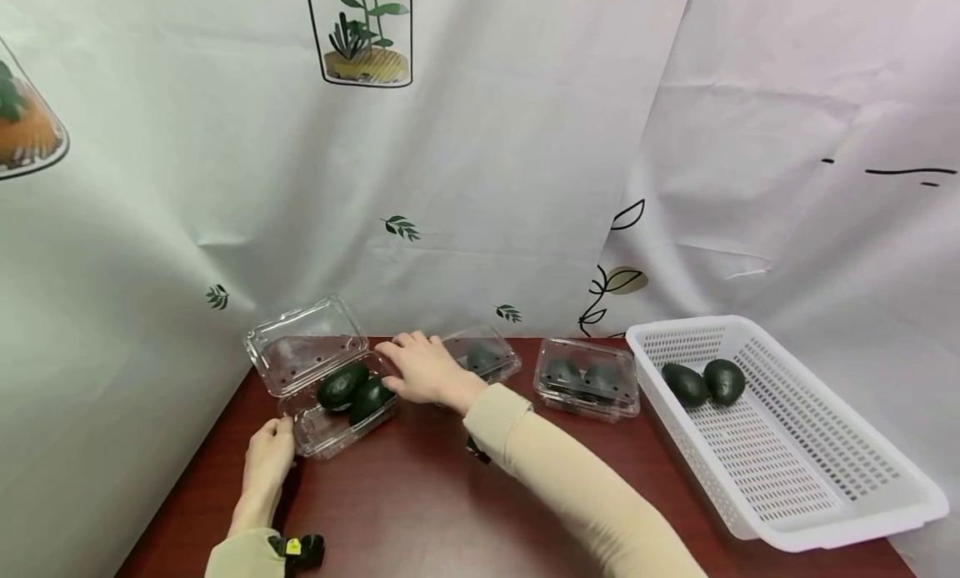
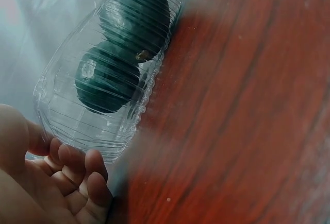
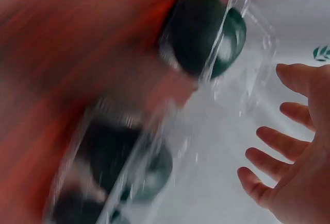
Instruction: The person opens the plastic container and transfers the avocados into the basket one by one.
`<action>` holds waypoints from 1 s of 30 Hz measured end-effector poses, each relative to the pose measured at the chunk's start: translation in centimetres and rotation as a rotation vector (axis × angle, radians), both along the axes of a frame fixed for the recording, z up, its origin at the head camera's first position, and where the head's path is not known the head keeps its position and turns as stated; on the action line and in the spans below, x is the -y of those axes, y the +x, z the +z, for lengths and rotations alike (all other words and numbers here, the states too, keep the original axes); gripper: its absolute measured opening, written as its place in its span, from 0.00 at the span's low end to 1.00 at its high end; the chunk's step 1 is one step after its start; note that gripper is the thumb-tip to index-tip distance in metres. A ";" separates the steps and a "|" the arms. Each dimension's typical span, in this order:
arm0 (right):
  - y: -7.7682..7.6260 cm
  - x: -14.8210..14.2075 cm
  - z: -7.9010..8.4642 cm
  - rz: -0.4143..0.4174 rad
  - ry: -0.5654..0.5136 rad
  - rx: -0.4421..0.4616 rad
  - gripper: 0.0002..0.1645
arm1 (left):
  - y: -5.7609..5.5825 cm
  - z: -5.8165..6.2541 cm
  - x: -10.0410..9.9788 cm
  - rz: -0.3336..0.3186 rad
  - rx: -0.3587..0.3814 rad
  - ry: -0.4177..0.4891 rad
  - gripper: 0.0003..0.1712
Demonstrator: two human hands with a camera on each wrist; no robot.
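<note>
In the head view a clear plastic clamshell container (image 1: 322, 432) stands at the left with its lid (image 1: 303, 344) raised. Two dark green avocados (image 1: 342, 385) lie side by side in its base. My left hand (image 1: 268, 457) pinches the near left end of the base; in the left wrist view its fingertips (image 2: 95, 165) curl at the ribbed wall. My right hand (image 1: 427, 369), fingers spread, hovers by the right end of this container, holding nothing. The right wrist view shows it (image 3: 294, 147) apart from the packs, which are blurred there.
Behind my right forearm sits a closed clamshell (image 1: 483, 357) with avocado inside, partly hidden. Right of it is another closed clamshell (image 1: 587, 378) holding two avocados. A white perforated basket (image 1: 795, 444) at the right holds two loose avocados (image 1: 723, 382). A printed curtain (image 1: 487, 186) hangs behind the table.
</note>
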State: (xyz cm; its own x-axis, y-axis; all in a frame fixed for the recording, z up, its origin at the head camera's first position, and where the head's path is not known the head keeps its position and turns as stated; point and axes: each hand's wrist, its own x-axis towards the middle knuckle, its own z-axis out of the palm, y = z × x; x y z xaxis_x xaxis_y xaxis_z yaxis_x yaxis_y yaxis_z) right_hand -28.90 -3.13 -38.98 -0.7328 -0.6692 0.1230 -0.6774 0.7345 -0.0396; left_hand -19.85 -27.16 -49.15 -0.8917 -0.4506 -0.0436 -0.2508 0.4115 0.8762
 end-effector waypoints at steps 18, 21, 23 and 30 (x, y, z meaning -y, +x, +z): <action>-0.9 6.4 -3.4 0.028 -0.007 0.032 0.37 | 0.4 0.2 -0.2 -0.021 -0.029 0.008 0.24; -1.0 7.2 -3.6 0.035 0.015 0.025 0.39 | 0.3 0.3 -0.1 -0.017 -0.042 0.002 0.24; -1.1 7.7 -3.6 0.040 0.033 0.029 0.40 | 0.3 0.2 0.0 -0.012 -0.039 0.000 0.24; -1.1 8.9 -3.6 0.001 0.109 0.074 0.47 | 0.3 0.0 -0.1 -0.021 -0.016 0.023 0.25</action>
State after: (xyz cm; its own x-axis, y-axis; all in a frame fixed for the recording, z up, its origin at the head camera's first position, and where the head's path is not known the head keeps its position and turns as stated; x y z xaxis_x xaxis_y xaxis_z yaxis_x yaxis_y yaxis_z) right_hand -30.00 -12.03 -42.54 -0.7364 -0.6765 -0.0049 -0.6764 0.7365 -0.0091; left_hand -19.52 -27.05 -49.11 -0.9016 -0.4308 -0.0393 -0.2282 0.3965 0.8892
